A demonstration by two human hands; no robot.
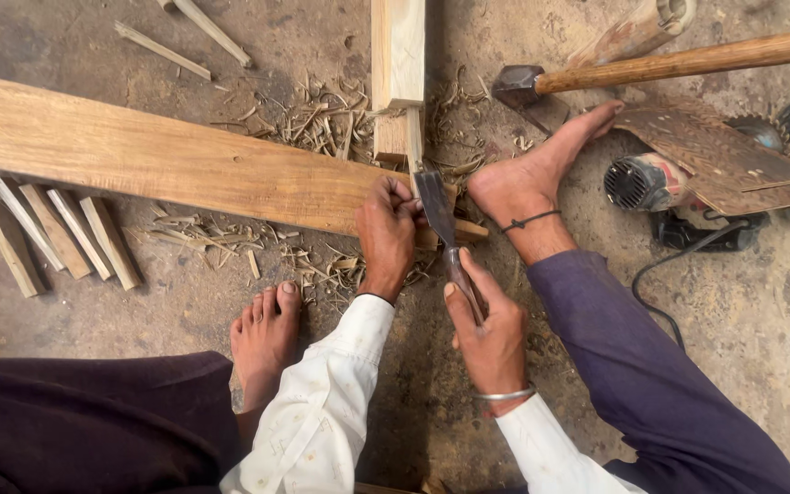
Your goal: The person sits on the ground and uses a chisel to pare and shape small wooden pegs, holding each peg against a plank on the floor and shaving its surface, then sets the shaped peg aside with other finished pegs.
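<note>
The right hand [491, 343] is clenched around the dark wooden handle of a flat steel chisel [441, 229], whose blade runs up toward twelve o'clock. The left hand [386, 233] sits at about ten o'clock of the right, its fingers curled onto the blade near the tip, pinching it against the wood. The tip meets a narrow pale wooden strip [413, 146] that lies at twelve o'clock of both hands, beside a thicker pale timber post [398, 50], where both cross the long brown wooden plank [157, 155] stretching off toward nine o'clock.

The risk, as I judge it, lies in how close flesh is to the edge. The left fingers rest on the blade just behind the cutting end, so a slip or a sudden split of the thin strip could drive the steel across them. The bare right foot [528, 178] is pressed down at two o'clock of the left hand, just beside the blade, and a sideways skid would reach it. The bare left foot [265, 338] stands at seven o'clock, farther off.

A long-handled wooden hammer [669, 64] lies at one o'clock, and a grey electric circular saw [688, 183] at three o'clock with its black cord trailing. Short cut wooden wedges [57, 233] lie at nine o'clock, and wood shavings [322, 119] litter the concrete floor [752, 311].
</note>
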